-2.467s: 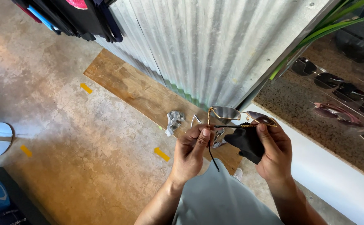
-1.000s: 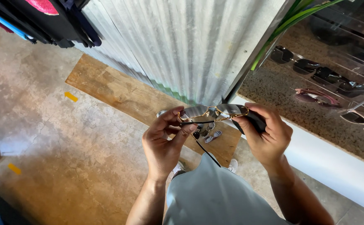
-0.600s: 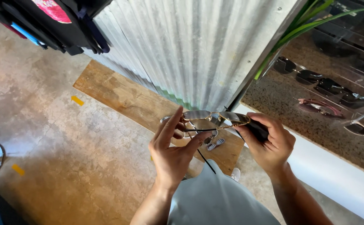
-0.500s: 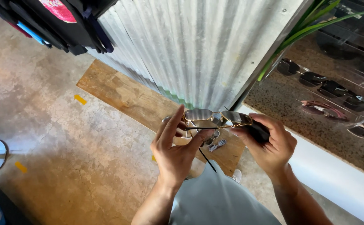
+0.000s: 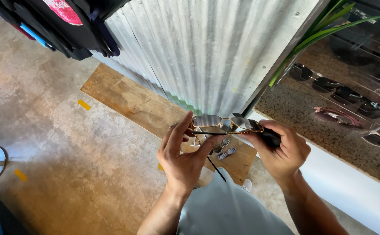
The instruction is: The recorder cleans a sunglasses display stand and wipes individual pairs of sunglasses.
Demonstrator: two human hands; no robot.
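— Sunglasses (image 5: 225, 123), gold-framed with grey lenses: where does the person have them?

— Up in the air in front of the chest, between both hands, above the concrete floor (image 5: 68, 143). They rest on nothing. The long axis of the frame runs across the view, left to right and about level, with the lenses turned up toward the camera.

— Which hand is on which end?

— The left hand (image 5: 183, 154) takes the left end. Its thumb and fingertips pinch the frame by the left lens, while the forefinger stands straight up beside it. A thin dark temple arm (image 5: 214, 167) hangs down from that end, across the palm side and toward the person's body.

— And the right hand?

— The right hand (image 5: 281, 150) is curled around the right end, fingers pressed together over a dark wad, seemingly a cloth (image 5: 270, 138), that lies against the right lens. So each hand touches its own end, and the bridge lies free between them.

— What lies around them?

— Behind the frame rises a corrugated metal wall (image 5: 207, 52), with a wooden board (image 5: 129, 100) flat on the floor at its foot. To the right, past the right hand, a speckled worktop (image 5: 294, 109) carries a row of other sunglasses (image 5: 342, 93) under a clear cover. Green leaves (image 5: 316, 39) lean over its near corner, and dark clothing (image 5: 64, 26) hangs at upper left.
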